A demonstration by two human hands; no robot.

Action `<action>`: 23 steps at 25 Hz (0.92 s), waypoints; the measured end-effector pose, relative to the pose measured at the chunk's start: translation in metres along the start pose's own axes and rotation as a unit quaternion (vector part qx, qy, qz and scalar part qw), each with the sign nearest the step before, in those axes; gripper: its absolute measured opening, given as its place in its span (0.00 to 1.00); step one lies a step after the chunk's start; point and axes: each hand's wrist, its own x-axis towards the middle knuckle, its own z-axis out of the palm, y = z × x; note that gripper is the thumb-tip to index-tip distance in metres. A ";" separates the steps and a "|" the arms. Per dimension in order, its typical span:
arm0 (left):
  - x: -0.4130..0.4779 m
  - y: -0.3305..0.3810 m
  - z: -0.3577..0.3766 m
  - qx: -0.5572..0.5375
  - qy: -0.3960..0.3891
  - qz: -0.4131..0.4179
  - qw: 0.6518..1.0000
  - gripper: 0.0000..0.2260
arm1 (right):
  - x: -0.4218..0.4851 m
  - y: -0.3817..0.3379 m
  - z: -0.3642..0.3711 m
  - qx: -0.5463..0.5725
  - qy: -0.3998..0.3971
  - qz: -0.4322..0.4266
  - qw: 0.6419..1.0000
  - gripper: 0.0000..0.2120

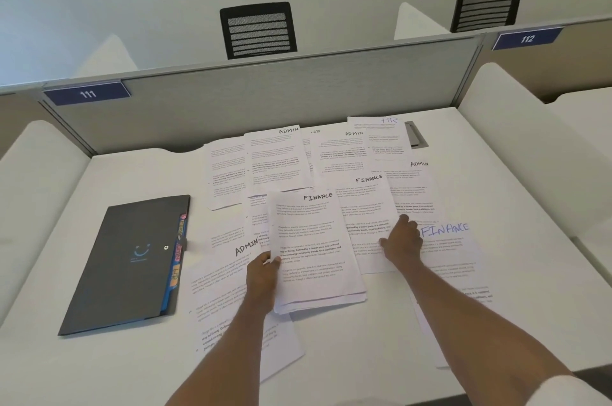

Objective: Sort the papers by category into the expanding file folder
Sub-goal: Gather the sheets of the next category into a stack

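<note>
Printed sheets marked ADMIN, FINANCE and HR lie spread over the white desk (99,366). My left hand (263,275) grips the left edge of a small stack of FINANCE papers (314,250), thumb on top. My right hand (402,241) rests flat on another FINANCE sheet (364,207), beside a sheet with FINANCE in blue ink (445,246). The dark grey expanding file folder (129,263) lies closed at the left, coloured tabs showing along its right edge. An ADMIN sheet (225,273) lies partly under the stack.
A grey partition (265,97) with labels 111 and 112 closes the desk's far side. Two black mesh chairs (258,29) stand beyond it. White side dividers flank the desk. A grey cable hatch (415,134) sits at the back right.
</note>
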 end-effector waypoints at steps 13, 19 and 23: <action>0.001 -0.001 0.004 -0.017 -0.001 0.013 1.000 0.08 | -0.004 -0.053 -0.048 0.253 0.224 -0.054 0.940 0.08; 0.000 -0.001 0.005 -0.001 0.001 0.002 1.000 0.10 | -0.010 -0.071 -0.059 0.361 0.215 -0.021 0.907 0.08; 0.001 -0.002 0.002 0.006 -0.007 0.000 1.000 0.10 | -0.021 -0.065 -0.052 0.399 0.213 0.029 0.891 0.08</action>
